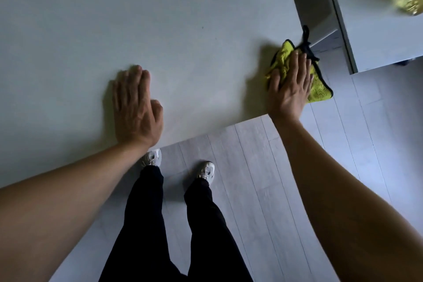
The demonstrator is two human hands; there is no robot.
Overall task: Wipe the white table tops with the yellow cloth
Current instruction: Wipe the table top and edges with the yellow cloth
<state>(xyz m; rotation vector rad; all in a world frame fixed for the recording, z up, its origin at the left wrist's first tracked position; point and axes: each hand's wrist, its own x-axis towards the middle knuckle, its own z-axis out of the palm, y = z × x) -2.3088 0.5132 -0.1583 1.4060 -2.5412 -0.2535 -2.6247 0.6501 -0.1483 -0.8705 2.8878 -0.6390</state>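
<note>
A white table top (160,18) fills the upper left of the head view. My left hand (135,107) lies flat on it near the front edge, palm down, fingers together, holding nothing. My right hand (290,84) presses flat on the yellow cloth (317,89) at the table's right corner. The cloth has a black trim and a black loop, and part of it hangs past the corner over the floor. A second white table top (389,36) stands at the upper right, apart from the first.
A narrow gap (313,2) separates the two tables. A blurred yellow object (409,3) lies on the second table at the right edge. Grey plank floor (263,178) lies below, with my legs and white shoes (206,170) close to the table edge.
</note>
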